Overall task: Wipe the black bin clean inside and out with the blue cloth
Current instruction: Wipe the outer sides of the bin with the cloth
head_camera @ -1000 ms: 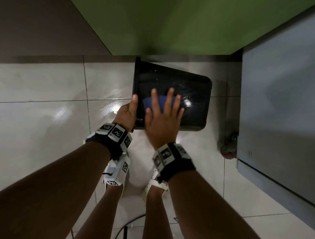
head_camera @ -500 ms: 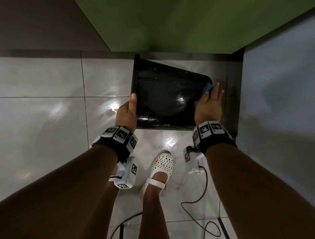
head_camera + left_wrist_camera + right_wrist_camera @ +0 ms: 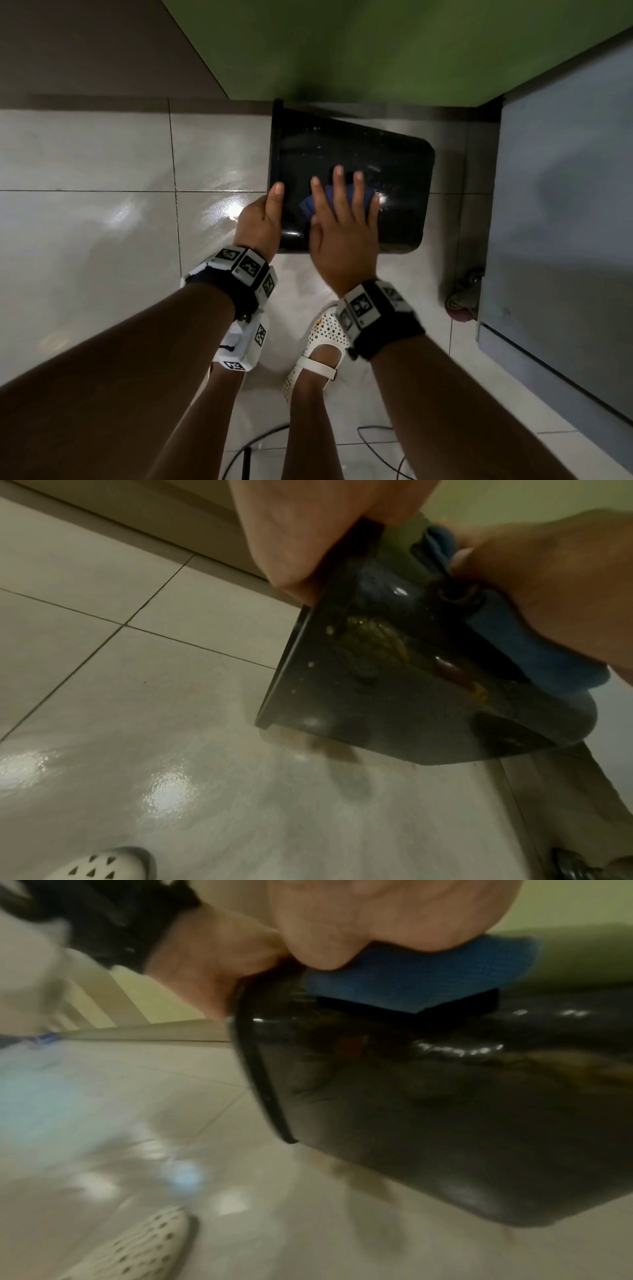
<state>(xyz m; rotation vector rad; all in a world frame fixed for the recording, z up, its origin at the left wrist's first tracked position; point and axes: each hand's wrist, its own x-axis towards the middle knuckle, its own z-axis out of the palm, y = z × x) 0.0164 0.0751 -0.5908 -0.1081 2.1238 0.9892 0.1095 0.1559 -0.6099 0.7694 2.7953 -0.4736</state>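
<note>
The glossy black bin [image 3: 383, 161] is held on its side above the tiled floor, its rim to the left. My left hand [image 3: 262, 219] grips that rim [image 3: 284, 669], thumb on top of the wall. My right hand [image 3: 342, 222] lies flat on the upper wall and presses the folded blue cloth [image 3: 329, 198] against it with straight fingers. The cloth [image 3: 404, 977] shows under the palm in the right wrist view and beside the bin wall [image 3: 520, 647] in the left wrist view. The bin's inside is hidden.
A green wall [image 3: 342, 51] stands just behind the bin, and a grey cabinet [image 3: 565, 222] on a castor [image 3: 462, 298] stands at the right. My feet in white perforated shoes [image 3: 318, 346] stand below the bin. Black cables [image 3: 376, 448] lie on the floor.
My right hand with the cloth has swept from the bin's right end back to the middle of the upper wall. The left hand keeps its grip on the rim.
</note>
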